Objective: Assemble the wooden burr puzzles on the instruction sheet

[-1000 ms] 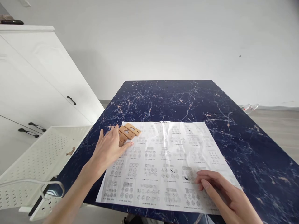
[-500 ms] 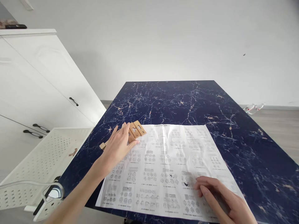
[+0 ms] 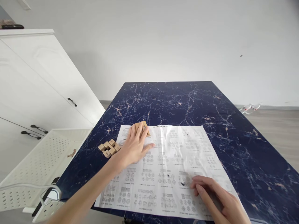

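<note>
My left hand [image 3: 135, 144] lies over a few flat wooden puzzle pieces [image 3: 147, 132] at the top left of a printed sheet [image 3: 173, 186]. Its fingers are stretched out on top of them, the thumb held apart on the paper; the hand covers most of these pieces. Left of the wrist, on the dark tabletop, sits a cluster of small notched wooden blocks [image 3: 109, 148], partly behind the forearm. My right hand [image 3: 217, 196] rests on the sheet's lower right, fingers loosely bent, thumb slightly apart, nothing visible in it. The creased sheet carries rows of small puzzle diagrams.
The dark blue marbled table [image 3: 168, 102] reaches toward a pale wall. To its left stand a white perforated tray [image 3: 53, 155] with a small brown piece [image 3: 72, 153] in it, and a white cabinet [image 3: 46, 81]. A clear object with red marks [image 3: 249, 108] lies near the floor at right.
My left hand has slid right over the sheet with the flat wooden pieces, now mostly under its fingers. The notched block cluster has come into view behind it. My right hand stays nearly still.
</note>
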`<state>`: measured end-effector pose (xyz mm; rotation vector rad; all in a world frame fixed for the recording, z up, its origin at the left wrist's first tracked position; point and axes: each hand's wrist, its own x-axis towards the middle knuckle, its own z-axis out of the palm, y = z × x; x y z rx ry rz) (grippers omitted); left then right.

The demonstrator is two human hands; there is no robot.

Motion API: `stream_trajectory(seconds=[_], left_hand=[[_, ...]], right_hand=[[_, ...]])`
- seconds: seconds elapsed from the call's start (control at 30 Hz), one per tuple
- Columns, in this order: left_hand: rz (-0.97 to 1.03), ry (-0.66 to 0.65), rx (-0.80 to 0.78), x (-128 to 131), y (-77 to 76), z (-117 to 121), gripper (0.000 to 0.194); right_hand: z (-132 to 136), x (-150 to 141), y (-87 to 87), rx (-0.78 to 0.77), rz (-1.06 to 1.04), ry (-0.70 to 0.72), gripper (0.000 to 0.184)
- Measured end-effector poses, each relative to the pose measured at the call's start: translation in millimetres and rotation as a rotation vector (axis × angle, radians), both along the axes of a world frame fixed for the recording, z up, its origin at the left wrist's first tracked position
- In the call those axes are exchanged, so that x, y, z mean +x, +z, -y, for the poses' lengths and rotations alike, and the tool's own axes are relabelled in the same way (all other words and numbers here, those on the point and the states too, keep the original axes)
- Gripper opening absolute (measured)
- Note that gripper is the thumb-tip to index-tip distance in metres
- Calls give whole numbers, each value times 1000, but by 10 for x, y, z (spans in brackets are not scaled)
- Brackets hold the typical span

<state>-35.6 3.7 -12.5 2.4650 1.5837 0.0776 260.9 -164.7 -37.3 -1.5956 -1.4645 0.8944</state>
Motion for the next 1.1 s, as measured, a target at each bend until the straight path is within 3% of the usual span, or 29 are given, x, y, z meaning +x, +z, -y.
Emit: stream_trajectory(seconds=[0.23, 0.47, 0.6, 0.7, 0.77, 0.87, 1.1], left_hand=[[45, -170, -45, 126, 2, 376, 93], [191, -285, -69, 196, 107, 773, 92], [267, -217, -106, 17, 163, 684, 96], [277, -243, -158, -127, 186, 514, 103], [272, -275, -175, -170, 188, 408, 101], [267, -299, -162, -159, 171, 300, 98], [296, -240, -122, -190, 110, 275, 104]], right_hand=[[-24, 12, 18, 20, -1, 19, 31], [-62, 114, 26, 51, 153, 122, 29], [-167, -1, 180, 101, 285, 117, 24], [-385, -139, 296, 182, 330, 280, 24], [-586, -236, 339, 191, 377, 381, 41], [-899, -372, 353, 148, 500, 485, 71], [-1302, -413, 235, 190, 514, 590, 70]])
